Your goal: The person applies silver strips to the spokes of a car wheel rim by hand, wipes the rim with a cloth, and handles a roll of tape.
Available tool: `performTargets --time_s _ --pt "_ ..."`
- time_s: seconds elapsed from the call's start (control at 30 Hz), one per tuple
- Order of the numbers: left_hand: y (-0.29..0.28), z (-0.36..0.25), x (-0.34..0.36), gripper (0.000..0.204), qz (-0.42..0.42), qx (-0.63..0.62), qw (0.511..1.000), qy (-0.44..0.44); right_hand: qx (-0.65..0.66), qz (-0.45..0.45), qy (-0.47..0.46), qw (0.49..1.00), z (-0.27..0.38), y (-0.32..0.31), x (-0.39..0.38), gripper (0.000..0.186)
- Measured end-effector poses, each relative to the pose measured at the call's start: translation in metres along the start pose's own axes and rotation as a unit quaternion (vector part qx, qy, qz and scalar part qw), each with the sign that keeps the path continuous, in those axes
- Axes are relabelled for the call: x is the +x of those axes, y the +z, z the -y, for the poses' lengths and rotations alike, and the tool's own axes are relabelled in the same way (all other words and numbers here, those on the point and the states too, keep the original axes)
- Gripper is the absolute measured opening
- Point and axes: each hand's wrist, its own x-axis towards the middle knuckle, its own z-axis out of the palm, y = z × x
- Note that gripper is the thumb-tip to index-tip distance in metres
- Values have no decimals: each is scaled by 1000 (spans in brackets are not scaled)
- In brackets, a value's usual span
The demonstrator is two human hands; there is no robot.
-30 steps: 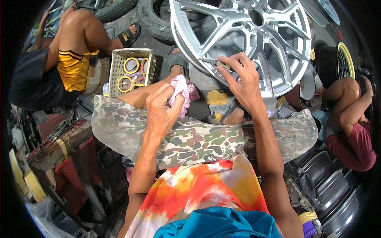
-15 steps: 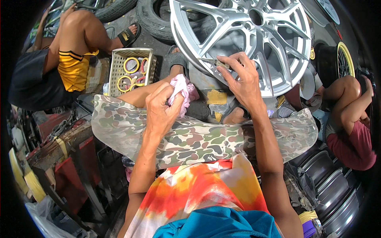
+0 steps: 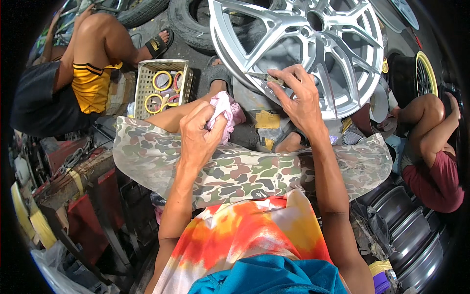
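The left hand (image 3: 198, 134) is closed around a crumpled pink cloth (image 3: 226, 113) above the camouflage-clad lap. Just beyond, the right hand (image 3: 299, 98) presses its fingers on the lower rim of a smooth silver spoked alloy wheel (image 3: 313, 44). Farther left sits a perforated plastic basket (image 3: 147, 83) of tape rolls.

Silver spoked alloy wheel (image 3: 313, 49) stands tilted — pink rag (image 3: 226, 113) bunched nearby.

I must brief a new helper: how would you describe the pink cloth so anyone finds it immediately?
Start at the big silver alloy wheel. Just below its lower left rim, the left hand grips a crumpled pink cloth. It is the only soft pink thing there.
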Motion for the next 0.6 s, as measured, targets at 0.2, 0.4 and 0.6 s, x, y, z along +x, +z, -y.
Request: performTargets --time_s 0.2,0.4,0.6 --pt "0 -2 1 21 -3 -10 1000 0 -8 4 -2 1000 0 0 0 30" --pt "-2 -4 0 20 5 2 1000 -10 5 -4 11 1000 -1 0 0 30" --pt "-1 -4 1 20 4 -7 1000 -15 7 -1 16 1000 -3 0 0 29"
